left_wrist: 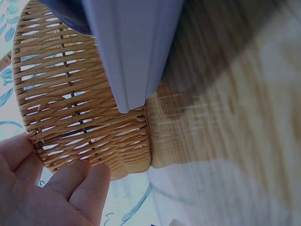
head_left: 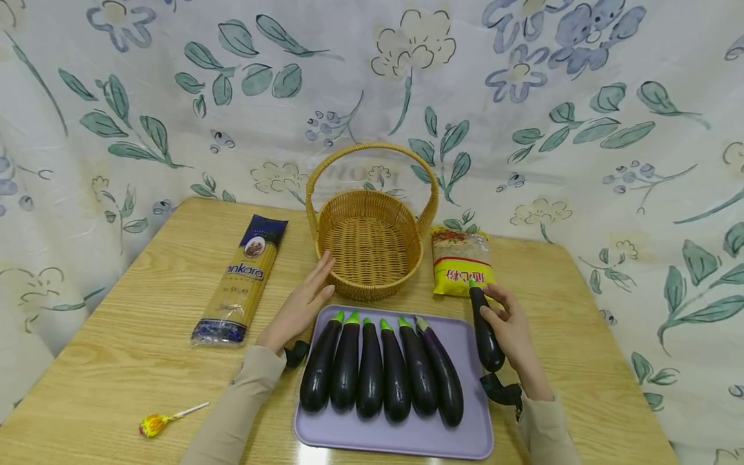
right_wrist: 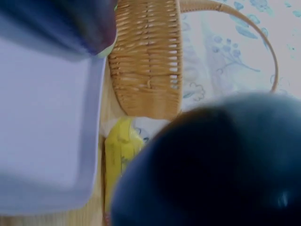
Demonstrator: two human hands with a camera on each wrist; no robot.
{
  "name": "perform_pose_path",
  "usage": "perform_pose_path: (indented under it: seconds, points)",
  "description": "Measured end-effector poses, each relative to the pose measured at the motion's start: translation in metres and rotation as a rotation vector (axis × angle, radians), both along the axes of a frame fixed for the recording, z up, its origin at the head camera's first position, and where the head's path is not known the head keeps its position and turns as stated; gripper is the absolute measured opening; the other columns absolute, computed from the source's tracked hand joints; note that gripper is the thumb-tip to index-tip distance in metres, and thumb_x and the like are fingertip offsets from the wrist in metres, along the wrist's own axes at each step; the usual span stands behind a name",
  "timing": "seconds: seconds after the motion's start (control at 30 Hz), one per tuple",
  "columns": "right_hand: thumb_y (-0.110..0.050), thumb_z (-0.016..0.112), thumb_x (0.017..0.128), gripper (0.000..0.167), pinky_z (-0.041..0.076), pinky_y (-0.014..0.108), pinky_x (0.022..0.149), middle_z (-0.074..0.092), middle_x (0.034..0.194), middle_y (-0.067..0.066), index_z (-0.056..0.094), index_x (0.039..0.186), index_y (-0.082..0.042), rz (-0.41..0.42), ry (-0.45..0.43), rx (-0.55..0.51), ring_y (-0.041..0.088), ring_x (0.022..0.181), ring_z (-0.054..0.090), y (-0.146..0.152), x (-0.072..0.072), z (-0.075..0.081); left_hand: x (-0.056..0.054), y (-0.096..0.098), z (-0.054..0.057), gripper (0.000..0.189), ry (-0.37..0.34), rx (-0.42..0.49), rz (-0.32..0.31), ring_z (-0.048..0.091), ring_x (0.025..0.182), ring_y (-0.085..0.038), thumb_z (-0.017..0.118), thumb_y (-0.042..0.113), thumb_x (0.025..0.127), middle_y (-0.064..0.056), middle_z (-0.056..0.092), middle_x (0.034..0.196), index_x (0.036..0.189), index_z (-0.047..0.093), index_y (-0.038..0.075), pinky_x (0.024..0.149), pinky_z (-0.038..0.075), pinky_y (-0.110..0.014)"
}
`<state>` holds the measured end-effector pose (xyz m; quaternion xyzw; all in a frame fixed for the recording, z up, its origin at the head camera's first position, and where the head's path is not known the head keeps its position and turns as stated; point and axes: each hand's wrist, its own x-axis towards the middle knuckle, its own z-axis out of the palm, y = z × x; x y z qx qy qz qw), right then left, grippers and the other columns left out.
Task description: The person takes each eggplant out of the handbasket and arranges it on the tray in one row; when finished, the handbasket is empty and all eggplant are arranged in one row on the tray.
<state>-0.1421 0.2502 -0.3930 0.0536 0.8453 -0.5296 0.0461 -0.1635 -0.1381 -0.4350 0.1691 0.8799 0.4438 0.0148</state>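
In the head view my right hand (head_left: 514, 328) holds a dark eggplant (head_left: 487, 339), green stem pointing away, just beyond the tray's right edge. That eggplant fills much of the right wrist view as a blurred dark shape (right_wrist: 211, 169). My left hand (head_left: 301, 309) reaches to the front left of a wicker basket (head_left: 372, 288), fingers extended. The left wrist view has the fingertips (left_wrist: 96, 176) right at the basket's woven side (left_wrist: 94, 113). Several eggplants (head_left: 370, 378) lie side by side on a lilac tray (head_left: 395, 443), stems toward the basket. Inside, the basket holds nothing.
A pasta packet (head_left: 239, 274) lies left of the basket, and a yellow food bag (head_left: 462, 265) lies to its right. Near the front left is a wrapped lollipop (head_left: 155, 424). The wooden table (head_left: 128, 310) ends at a floral curtain (head_left: 360, 77) behind the basket.
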Motion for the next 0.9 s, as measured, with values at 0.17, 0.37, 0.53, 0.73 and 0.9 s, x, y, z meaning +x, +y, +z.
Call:
perform_pose_path:
  seconds: [0.17,0.37,0.53,0.73,0.9]
  points:
    - [-0.011,0.049,0.1,0.051,0.039,0.003,0.083,0.04,0.15,0.017,0.033,0.148,-0.006,-0.025,0.02,0.02,0.017,0.118,0.051,0.004,0.008,-0.004,-0.001,0.001,0.0,0.059,0.0,-0.001,-0.003,0.015,0.149,-0.037,0.041,0.023,0.105,-0.007,0.003,0.165,0.157,0.014,0.017,0.114,0.02,-0.064]
    - [-0.012,0.053,0.099,0.05,0.043,0.005,0.082,0.044,0.147,0.018,0.037,0.146,-0.005,-0.018,0.025,0.027,-0.01,0.099,0.049,0.001,0.027,-0.017,0.0,0.0,0.0,0.059,-0.005,0.002,-0.001,0.015,0.149,-0.037,0.04,0.024,0.105,-0.004,0.002,0.165,0.157,0.014,0.015,0.114,0.019,-0.065]
    - [-0.009,0.055,0.097,0.049,0.043,0.005,0.082,0.047,0.144,0.021,0.039,0.144,-0.002,-0.034,0.053,-0.006,-0.012,0.096,0.049,-0.004,0.038,-0.029,0.0,-0.002,0.003,0.059,-0.01,-0.001,0.005,0.015,0.149,-0.036,0.039,0.026,0.105,-0.001,0.001,0.165,0.157,0.013,0.019,0.115,0.019,-0.064]
    - [-0.007,0.054,0.097,0.049,0.043,0.005,0.082,0.047,0.144,0.021,0.04,0.143,-0.002,-0.046,0.049,-0.017,-0.008,0.097,0.05,-0.009,0.041,-0.029,0.001,-0.003,0.002,0.059,-0.014,0.008,0.001,0.014,0.15,-0.034,0.039,0.031,0.105,0.002,0.0,0.165,0.157,0.013,0.019,0.116,0.018,-0.063]
    - [-0.007,0.055,0.097,0.049,0.044,0.006,0.082,0.047,0.145,0.018,0.039,0.143,-0.003,-0.049,0.029,-0.013,0.0,0.102,0.051,-0.013,0.045,-0.028,0.001,-0.001,0.002,0.059,-0.016,0.01,-0.005,0.014,0.15,-0.035,0.039,0.028,0.105,0.002,0.0,0.165,0.157,0.013,0.019,0.116,0.018,-0.063]
